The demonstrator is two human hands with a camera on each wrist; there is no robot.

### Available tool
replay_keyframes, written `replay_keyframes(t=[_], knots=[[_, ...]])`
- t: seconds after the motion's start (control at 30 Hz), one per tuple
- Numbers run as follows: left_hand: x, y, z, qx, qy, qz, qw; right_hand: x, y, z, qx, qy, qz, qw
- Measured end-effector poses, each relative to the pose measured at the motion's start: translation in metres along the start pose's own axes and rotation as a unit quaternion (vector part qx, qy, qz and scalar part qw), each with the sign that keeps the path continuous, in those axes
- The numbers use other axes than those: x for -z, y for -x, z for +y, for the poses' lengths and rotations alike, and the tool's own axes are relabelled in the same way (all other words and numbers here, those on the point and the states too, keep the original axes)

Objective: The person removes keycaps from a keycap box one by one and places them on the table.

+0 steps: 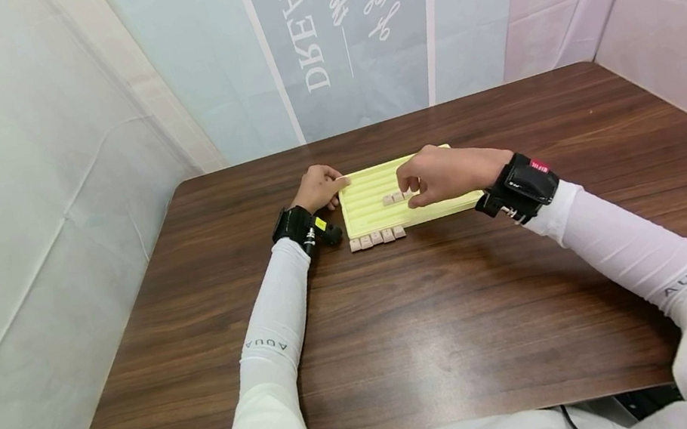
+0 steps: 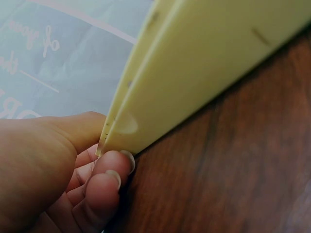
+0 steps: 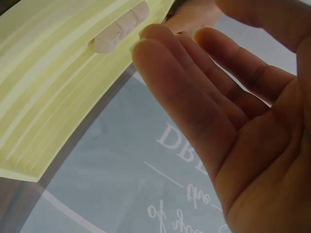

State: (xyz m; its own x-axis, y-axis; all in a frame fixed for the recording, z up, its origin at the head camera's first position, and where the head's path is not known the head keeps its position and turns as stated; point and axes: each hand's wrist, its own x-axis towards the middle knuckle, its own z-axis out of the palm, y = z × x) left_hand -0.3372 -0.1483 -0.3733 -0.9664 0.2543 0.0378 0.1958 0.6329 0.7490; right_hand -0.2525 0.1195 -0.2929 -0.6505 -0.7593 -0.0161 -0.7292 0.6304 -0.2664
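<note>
"Setting keycaps (image 1: 397, 198) in the tray (image 1: 370, 188), I'd say?"

"Seems so: three show in it, five more line its near edge on the table (image 1: 410, 356)."

"Grip?"

"Left hand (image 1: 316, 187) pinches its left end; right hand (image 1: 449, 171), fingers loose, visibly holds nothing above it."

"Next?"

"Probably pinching one near keycap, tray steadied."

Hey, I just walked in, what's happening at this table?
A person's left hand grips the left edge of a yellow ridged tray. Their right hand is over the tray with its fingers loosely extended, holding nothing visible. Beside it, three small pale blocks sit together on the tray. Five more blocks form a row along its near side.
</note>
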Motion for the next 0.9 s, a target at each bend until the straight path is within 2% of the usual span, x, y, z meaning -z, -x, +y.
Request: replay_keyframes(t=[0.2, 0.5, 0.9], knots=[[0.001, -0.001, 0.000, 0.001, 0.003, -0.001, 1.0000, -0.003, -0.003, 0.004, 0.005, -0.007, 0.002, 1.0000], [0.000, -0.002, -0.002, 0.003, 0.003, -0.001, 1.0000, -0.010, -0.007, 0.016, 0.020, -0.016, 0.031, 0.9992], [0.000, -0.002, -0.002, 0.007, 0.008, 0.000, 0.9999, -0.021, -0.013, 0.030, 0.007, -0.012, 0.029, 0.9995]])
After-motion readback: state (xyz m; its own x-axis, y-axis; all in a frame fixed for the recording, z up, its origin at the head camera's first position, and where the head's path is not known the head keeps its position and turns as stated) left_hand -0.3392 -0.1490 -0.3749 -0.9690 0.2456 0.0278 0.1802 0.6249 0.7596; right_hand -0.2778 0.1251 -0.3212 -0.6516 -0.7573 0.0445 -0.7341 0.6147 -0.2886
